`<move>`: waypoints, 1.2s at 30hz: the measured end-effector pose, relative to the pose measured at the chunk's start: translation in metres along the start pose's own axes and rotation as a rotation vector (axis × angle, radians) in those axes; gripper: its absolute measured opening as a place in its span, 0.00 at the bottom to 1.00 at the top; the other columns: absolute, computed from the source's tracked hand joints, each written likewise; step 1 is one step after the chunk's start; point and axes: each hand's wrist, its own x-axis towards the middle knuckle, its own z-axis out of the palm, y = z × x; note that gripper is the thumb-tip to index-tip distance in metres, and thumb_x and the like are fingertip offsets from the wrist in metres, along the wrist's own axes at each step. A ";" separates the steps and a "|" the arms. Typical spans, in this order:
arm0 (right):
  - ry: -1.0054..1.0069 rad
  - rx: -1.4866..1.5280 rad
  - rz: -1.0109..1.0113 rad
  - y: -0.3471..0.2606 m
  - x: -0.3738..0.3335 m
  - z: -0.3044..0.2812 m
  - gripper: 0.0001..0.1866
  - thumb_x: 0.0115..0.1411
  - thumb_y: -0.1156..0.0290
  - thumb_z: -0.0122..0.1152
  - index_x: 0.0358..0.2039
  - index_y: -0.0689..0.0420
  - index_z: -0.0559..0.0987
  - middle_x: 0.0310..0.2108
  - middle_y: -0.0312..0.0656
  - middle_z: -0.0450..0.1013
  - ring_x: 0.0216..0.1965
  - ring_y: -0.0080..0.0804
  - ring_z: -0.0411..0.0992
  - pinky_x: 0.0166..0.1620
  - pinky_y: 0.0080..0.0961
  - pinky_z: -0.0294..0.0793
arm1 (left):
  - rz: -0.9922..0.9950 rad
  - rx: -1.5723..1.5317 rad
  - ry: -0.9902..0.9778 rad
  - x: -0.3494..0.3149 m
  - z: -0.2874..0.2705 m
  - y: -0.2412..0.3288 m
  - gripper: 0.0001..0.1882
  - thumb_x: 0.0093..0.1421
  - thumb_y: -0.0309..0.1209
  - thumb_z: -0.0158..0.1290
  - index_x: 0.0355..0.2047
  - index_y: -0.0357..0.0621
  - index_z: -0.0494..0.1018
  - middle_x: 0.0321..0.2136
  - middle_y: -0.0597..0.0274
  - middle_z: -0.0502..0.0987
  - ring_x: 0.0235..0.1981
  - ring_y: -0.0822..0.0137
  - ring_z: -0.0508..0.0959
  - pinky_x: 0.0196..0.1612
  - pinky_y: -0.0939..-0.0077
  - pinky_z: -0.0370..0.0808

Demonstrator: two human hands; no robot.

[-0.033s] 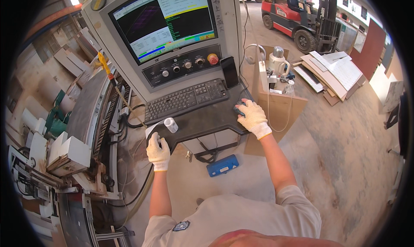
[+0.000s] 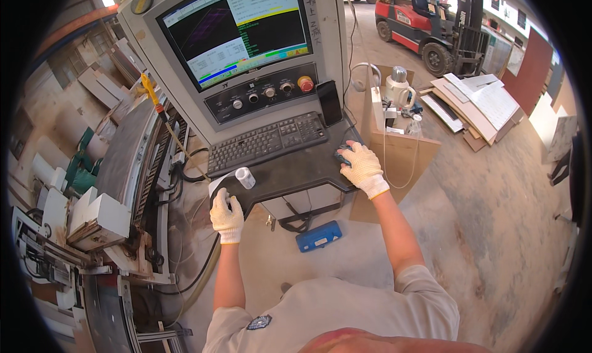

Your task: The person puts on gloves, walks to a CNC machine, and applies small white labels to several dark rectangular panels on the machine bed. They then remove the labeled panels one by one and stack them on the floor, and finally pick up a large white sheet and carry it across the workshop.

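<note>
My right hand (image 2: 364, 168), in a cream knitted glove with bare fingertips, is closed over a dark computer mouse (image 2: 341, 155) at the right end of a black console shelf (image 2: 287, 169). Most of the mouse is hidden under the palm. At the shelf's left corner my left hand (image 2: 227, 217), gloved alike, curls its fingers over the edge. Just beyond it stands a small white roll (image 2: 245, 178) on the shelf. A black keyboard (image 2: 265, 144) lies behind, below a lit monitor (image 2: 237, 29) and a row of knobs with a red push button (image 2: 305, 83).
A phone (image 2: 330, 103) leans right of the keyboard. A blue case (image 2: 318, 236) lies on the floor below the shelf. Rightward are a cream jug (image 2: 399, 89), stacked boards (image 2: 478, 103) and a red forklift (image 2: 413, 26). A long machine bed (image 2: 132, 149) runs along the left.
</note>
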 end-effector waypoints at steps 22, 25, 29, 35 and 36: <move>0.312 0.288 -0.336 -0.139 0.009 0.037 0.21 0.58 0.78 0.69 0.54 0.60 0.82 0.49 0.49 0.81 0.53 0.49 0.78 0.59 0.41 0.75 | 0.219 0.014 -0.124 -0.010 -0.034 0.011 0.10 0.55 0.31 0.59 0.39 0.48 0.78 0.33 0.55 0.82 0.37 0.50 0.83 0.38 0.54 0.81; 0.362 0.023 -0.380 -0.161 0.023 0.051 0.20 0.58 0.67 0.70 0.52 0.54 0.82 0.52 0.45 0.80 0.54 0.49 0.77 0.57 0.43 0.75 | 0.380 -0.098 -0.066 -0.019 -0.048 -0.001 0.09 0.56 0.29 0.58 0.37 0.42 0.78 0.34 0.48 0.81 0.37 0.45 0.81 0.44 0.50 0.80; 0.423 -0.044 0.033 -0.108 0.013 0.023 0.18 0.56 0.67 0.70 0.47 0.54 0.82 0.49 0.42 0.79 0.51 0.49 0.76 0.55 0.45 0.75 | 0.507 -0.156 -0.146 -0.029 -0.074 -0.011 0.17 0.52 0.25 0.61 0.43 0.38 0.76 0.45 0.51 0.78 0.50 0.48 0.78 0.55 0.51 0.74; 0.269 -0.124 0.383 -0.024 -0.009 -0.012 0.24 0.65 0.56 0.64 0.57 0.54 0.79 0.58 0.49 0.74 0.60 0.54 0.72 0.60 0.47 0.73 | 0.533 -0.105 -0.133 -0.040 -0.072 -0.025 0.23 0.47 0.22 0.59 0.48 0.38 0.77 0.49 0.51 0.77 0.54 0.48 0.77 0.60 0.49 0.70; 0.206 -0.006 0.368 -0.017 -0.010 -0.012 0.25 0.66 0.54 0.64 0.59 0.54 0.79 0.61 0.50 0.72 0.62 0.54 0.70 0.63 0.47 0.71 | 0.541 -0.071 -0.066 -0.042 -0.065 -0.024 0.26 0.46 0.23 0.61 0.49 0.39 0.78 0.51 0.51 0.78 0.57 0.48 0.76 0.65 0.46 0.67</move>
